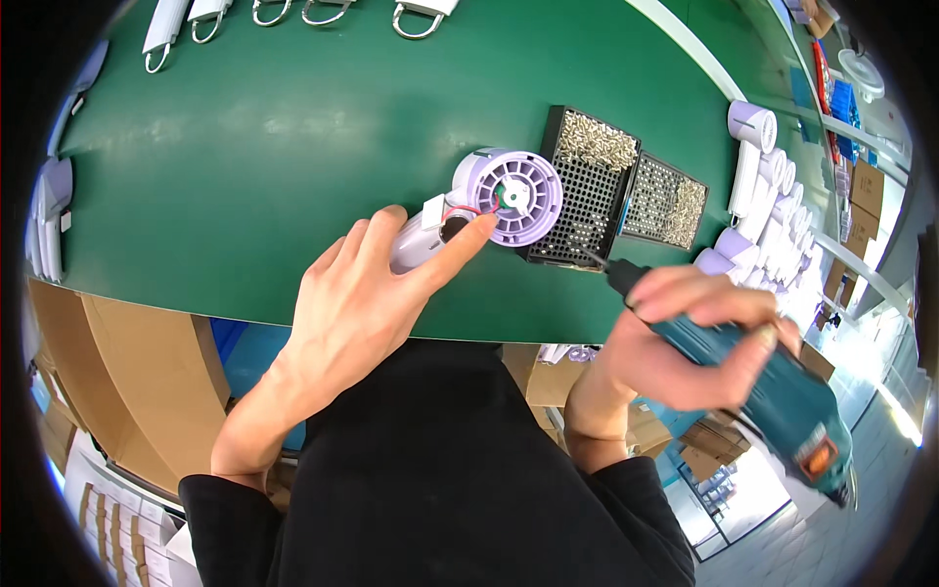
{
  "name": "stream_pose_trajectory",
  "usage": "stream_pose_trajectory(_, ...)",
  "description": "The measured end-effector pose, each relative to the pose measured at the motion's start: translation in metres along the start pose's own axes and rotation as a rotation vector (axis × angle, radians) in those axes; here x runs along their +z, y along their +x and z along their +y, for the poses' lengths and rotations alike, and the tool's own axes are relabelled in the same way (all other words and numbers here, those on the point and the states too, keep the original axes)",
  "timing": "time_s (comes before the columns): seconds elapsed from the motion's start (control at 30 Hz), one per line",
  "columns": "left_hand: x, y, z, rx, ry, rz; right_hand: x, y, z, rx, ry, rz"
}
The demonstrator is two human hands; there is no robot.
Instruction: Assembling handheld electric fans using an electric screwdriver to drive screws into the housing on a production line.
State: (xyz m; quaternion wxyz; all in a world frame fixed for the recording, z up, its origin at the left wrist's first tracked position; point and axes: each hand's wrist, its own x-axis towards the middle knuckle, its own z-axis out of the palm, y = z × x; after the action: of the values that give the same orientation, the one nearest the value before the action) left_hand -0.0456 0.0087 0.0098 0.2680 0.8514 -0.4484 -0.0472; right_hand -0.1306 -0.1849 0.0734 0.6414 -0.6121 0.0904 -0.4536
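Observation:
My left hand [367, 279] is wrapped over the white handle of a small lilac-and-white fan unit [523, 230] lying on the green table. Its index finger reaches to the round slotted housing, beside a red wire and a green part inside. In my right hand [699, 328] is a teal electric screwdriver [797, 406], gripped around its body. The black nose and thin bit point up-left, with the tip over the lower edge of a black perforated screw tray [584, 200]. Small metal screws are heaped at the tray's far end, and several sit scattered in its holes.
A second screw tray [671, 201] adjoins the first on the right. Many lilac-and-white units [773, 215] are piled along the table's right side. White handles with metal loops [421, 18] line the far edge. Cardboard boxes [147, 362] stand below the near edge.

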Motion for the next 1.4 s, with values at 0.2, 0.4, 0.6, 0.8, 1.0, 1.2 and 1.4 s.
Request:
stream_pose_trajectory(0.2,-0.001,0.003,0.003,-0.002,0.008,-0.025,-0.007,-0.016,0.013,0.048,-0.123,-0.016)
stream_pose_trajectory(0.4,0.0,0.003,0.003,-0.006,-0.007,-0.012,-0.006,-0.017,0.016,0.046,-0.148,-0.022)
stream_pose_trajectory(0.6,0.0,0.002,0.003,-0.015,-0.02,0.002,0.003,-0.016,0.023,-0.106,-0.218,-0.119)
stream_pose_trajectory(0.8,0.002,0.002,0.001,-0.001,-0.03,0.013,-0.004,-0.021,0.01,0.016,-0.168,-0.063)
stream_pose_trajectory(1.0,0.0,0.002,-0.001,0.013,-0.032,0.001,0.007,-0.009,-0.008,-0.163,0.061,-0.137)
stream_pose_trajectory(1.2,0.0,0.001,-0.001,0.02,-0.029,0.006,0.035,0.004,-0.012,-0.15,-0.02,-0.245)
stream_pose_trajectory(1.4,-0.001,0.001,-0.003,0.012,-0.044,-0.009,0.04,0.005,-0.003,-0.114,-0.063,-0.334)
